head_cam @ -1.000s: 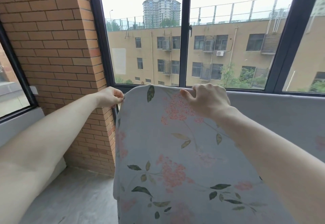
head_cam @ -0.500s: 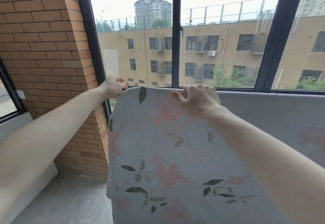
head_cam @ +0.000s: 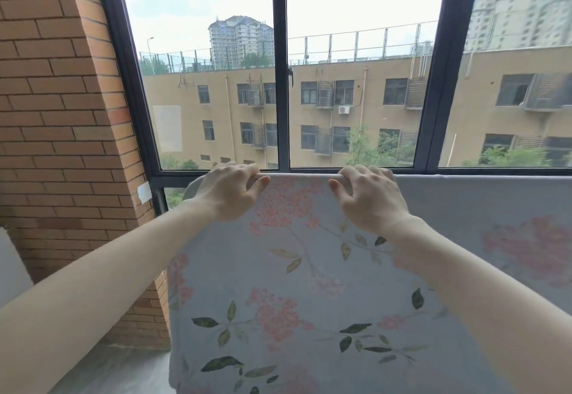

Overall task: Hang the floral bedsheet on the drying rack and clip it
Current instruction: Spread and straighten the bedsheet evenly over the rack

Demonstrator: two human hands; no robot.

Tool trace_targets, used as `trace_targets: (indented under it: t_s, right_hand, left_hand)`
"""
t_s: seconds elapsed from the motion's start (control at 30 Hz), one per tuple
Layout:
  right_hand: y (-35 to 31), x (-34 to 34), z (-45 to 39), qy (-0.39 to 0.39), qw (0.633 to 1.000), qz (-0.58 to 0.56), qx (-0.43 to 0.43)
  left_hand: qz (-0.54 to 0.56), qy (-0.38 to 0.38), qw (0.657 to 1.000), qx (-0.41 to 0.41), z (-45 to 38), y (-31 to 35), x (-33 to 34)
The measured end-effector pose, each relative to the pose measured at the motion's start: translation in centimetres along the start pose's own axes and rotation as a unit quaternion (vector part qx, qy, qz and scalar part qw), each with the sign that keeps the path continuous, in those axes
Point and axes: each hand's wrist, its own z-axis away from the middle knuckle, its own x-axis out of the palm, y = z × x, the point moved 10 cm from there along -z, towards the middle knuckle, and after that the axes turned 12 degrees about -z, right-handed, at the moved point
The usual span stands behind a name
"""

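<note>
- Rack itself hidden under the bedsheet (head_cam: 278,285), draped before the window (head_cam: 280,84).
- My left hand (head_cam: 230,195) and right hand (head_cam: 370,197) grip its top fold, fingers curled over.
- Left hand has moved inward from the corner.

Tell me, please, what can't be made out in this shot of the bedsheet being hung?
Head view only:
- Drying rack: wholly covered by the floral bedsheet; no rail shows.
- Clips: none in view.
- Fingertips of left hand and right hand: curled over the sheet's top edge, hidden behind it.
- Sheet's lower hem: cut off by the bottom edge.
- Its right end: cut off by the right edge.
</note>
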Motion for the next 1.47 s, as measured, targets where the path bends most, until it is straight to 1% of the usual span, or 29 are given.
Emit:
trace_targets:
  t_s: [0.1,0.2,0.33,0.4,0.5,0.63,0.73,0.83,1.0,1.13,1.3,1.47]
  right_hand:
    - [5.0,-2.7,2.0,0.061,0.997,0.022,0.029]
    - [8.7,-5.0,3.6,0.097,0.993,0.031,0.051]
    - [11.1,-6.4,4.8,0.107,0.991,0.033,0.073]
    - [10.7,-5.8,4.7,0.102,0.992,0.019,0.069]
    - [9.7,-5.4,4.5,0.096,0.993,0.005,0.065]
    - [8.3,-4.8,4.3,0.062,0.997,0.0,0.045]
    - [9.2,-6.0,4.6,0.057,0.997,0.01,0.043]
    - [11.8,-7.8,5.3,0.055,0.996,0.018,0.069]
    - [18.6,-12.0,7.5,0.06,0.988,0.036,0.141]
    - [22.4,-15.1,8.7,0.067,0.983,0.038,0.169]
    - [26.9,-18.3,11.7,0.064,0.981,0.022,0.182]
    - [33.7,-21.8,15.7,0.037,0.978,0.018,0.207]
  left_hand:
    - [0.002,-0.004,1.0,-0.005,-0.2,-0.9,0.6]
    - [0.004,0.0,1.0,0.003,-0.4,-0.8,0.8]
    - [-0.006,0.029,1.0,0.01,-0.5,0.2,0.7]
    - [-0.009,0.035,0.999,-0.002,-0.2,0.7,0.7]
    - [-0.003,0.031,0.999,0.008,-1.0,4.2,0.3]
    - [0.007,0.018,0.998,0.059,-2.3,10.4,0.6]
    - [-0.003,0.019,0.995,0.098,-3.6,14.6,0.5]
    - [-0.006,0.024,0.993,0.112,-4.8,16.9,0.5]
    - [0.009,0.018,0.992,0.124,-5.8,20.1,0.6]
    - [0.029,0.017,0.99,0.136,-6.7,23.4,-0.1]
    - [0.029,0.01,0.987,0.157,-8.0,30.2,-0.9]
    - [0.016,0.02,0.986,0.162,-9.7,38.7,-1.2]
